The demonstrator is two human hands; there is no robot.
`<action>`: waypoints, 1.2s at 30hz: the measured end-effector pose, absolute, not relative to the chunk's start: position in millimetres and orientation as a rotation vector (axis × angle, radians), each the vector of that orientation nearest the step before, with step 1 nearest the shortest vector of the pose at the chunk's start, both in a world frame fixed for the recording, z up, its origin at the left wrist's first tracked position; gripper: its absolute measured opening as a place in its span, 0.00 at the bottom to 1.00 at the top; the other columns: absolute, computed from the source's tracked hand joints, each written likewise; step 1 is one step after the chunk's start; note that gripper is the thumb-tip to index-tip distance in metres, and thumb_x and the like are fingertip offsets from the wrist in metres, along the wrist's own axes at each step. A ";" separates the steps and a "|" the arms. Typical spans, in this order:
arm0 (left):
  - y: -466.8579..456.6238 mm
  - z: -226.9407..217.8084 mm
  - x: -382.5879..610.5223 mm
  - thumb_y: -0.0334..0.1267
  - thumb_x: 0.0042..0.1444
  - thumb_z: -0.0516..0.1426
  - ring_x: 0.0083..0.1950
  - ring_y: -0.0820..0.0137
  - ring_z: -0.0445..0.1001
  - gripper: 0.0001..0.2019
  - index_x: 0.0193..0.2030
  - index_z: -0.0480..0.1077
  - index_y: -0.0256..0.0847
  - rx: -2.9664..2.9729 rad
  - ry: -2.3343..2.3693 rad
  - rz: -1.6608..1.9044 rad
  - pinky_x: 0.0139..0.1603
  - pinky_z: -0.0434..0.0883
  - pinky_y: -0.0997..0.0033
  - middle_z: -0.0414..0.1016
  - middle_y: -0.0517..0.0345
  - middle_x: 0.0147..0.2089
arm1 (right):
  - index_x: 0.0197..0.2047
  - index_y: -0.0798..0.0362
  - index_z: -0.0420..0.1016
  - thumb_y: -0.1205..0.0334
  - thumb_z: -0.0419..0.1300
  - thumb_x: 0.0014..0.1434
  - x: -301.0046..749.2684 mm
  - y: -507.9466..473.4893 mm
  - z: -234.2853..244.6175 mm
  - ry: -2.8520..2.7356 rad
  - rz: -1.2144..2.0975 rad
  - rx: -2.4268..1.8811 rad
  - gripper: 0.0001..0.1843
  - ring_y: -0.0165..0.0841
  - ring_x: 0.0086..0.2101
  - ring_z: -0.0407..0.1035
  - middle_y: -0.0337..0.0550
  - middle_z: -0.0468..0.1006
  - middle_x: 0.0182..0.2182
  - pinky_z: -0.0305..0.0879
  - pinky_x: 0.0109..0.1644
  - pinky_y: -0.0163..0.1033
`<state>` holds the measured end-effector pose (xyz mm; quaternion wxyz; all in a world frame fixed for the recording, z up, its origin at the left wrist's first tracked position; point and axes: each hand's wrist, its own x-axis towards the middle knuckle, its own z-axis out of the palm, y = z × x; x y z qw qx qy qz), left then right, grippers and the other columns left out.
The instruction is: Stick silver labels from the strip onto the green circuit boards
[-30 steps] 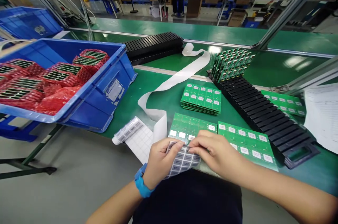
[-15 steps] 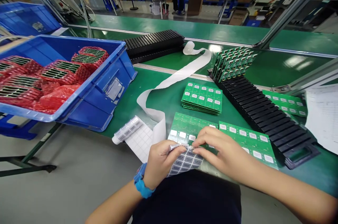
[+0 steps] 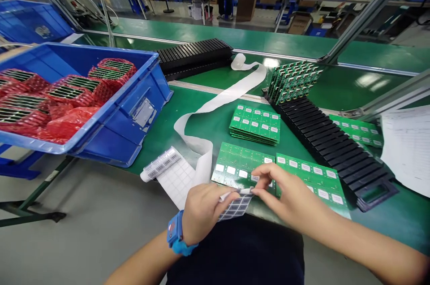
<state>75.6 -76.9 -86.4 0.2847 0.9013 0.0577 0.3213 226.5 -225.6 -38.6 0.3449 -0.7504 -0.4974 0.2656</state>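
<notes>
My left hand [image 3: 205, 212] grips the end of a label sheet [image 3: 237, 205] at the table's near edge, fingers curled round it. My right hand [image 3: 287, 196] pinches a small white label [image 3: 246, 191] at the sheet's top edge. Just beyond lies a green circuit board panel [image 3: 239, 165] with several white labels on it, and a second labelled panel [image 3: 316, 179] lies to its right. The white backing strip [image 3: 215, 105] trails from the sheet across the table to the far side.
A blue bin [image 3: 110, 110] of red-bagged boards overhangs the table at left. A stack of labelled panels [image 3: 255, 124] sits mid-table. A black slotted rack [image 3: 332, 146] with upright boards [image 3: 293, 79] runs along the right, another rack [image 3: 196, 56] behind. Papers [image 3: 408, 146] lie far right.
My right hand's pinch has lifted a label off the sheet's top edge. The left hand with the sheet has dropped slightly toward me.
</notes>
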 end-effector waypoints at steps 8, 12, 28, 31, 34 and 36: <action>-69.4 -81.8 75.4 0.34 0.55 0.57 0.42 0.75 0.68 0.04 0.36 0.67 0.37 2.398 -0.105 0.619 0.43 0.67 0.74 0.72 0.63 0.40 | 0.49 0.54 0.53 0.60 0.58 0.56 288.9 -204.3 -50.1 -1.022 0.833 -1.867 0.21 0.28 0.31 0.64 0.37 0.69 0.29 0.61 0.36 0.35; -69.1 -85.4 80.1 0.39 0.56 0.56 0.56 0.73 0.63 0.08 0.32 0.68 0.35 2.473 -0.135 0.599 0.61 0.58 0.67 0.68 0.62 0.52 | 0.49 0.56 0.52 0.68 0.56 0.55 308.8 -186.4 -65.8 -0.984 0.930 -1.958 0.20 0.27 0.26 0.63 0.37 0.68 0.28 0.61 0.31 0.34; -67.9 -93.1 83.0 0.37 0.58 0.55 0.52 0.75 0.67 0.05 0.37 0.67 0.37 2.425 -0.090 0.578 0.60 0.61 0.68 0.71 0.64 0.47 | 0.47 0.55 0.56 0.65 0.56 0.56 293.8 -192.3 -70.7 -1.419 0.369 -2.198 0.16 0.30 0.35 0.63 0.42 0.67 0.35 0.61 0.39 0.37; -68.6 -89.9 79.8 0.35 0.60 0.52 0.53 0.77 0.66 0.05 0.39 0.67 0.37 2.404 -0.051 0.495 0.61 0.59 0.70 0.70 0.65 0.48 | 0.45 0.57 0.62 0.62 0.55 0.57 288.7 -188.4 -62.2 -1.422 0.263 -2.207 0.13 0.30 0.36 0.62 0.46 0.64 0.40 0.60 0.40 0.38; -68.8 -85.1 75.3 0.33 0.62 0.47 0.55 0.78 0.64 0.10 0.46 0.66 0.37 2.387 -0.004 0.441 0.62 0.56 0.72 0.69 0.64 0.50 | 0.37 0.58 0.67 0.59 0.53 0.59 288.1 -172.6 -53.7 -1.222 0.678 -2.203 0.10 0.28 0.30 0.62 0.43 0.68 0.32 0.59 0.34 0.35; -68.1 -82.2 72.7 0.32 0.63 0.44 0.57 0.78 0.61 0.14 0.51 0.65 0.37 2.365 0.042 0.419 0.62 0.55 0.73 0.67 0.63 0.51 | 0.34 0.59 0.68 0.59 0.53 0.59 288.5 -160.9 -51.3 -1.149 0.864 -2.229 0.11 0.27 0.26 0.61 0.41 0.69 0.26 0.57 0.30 0.34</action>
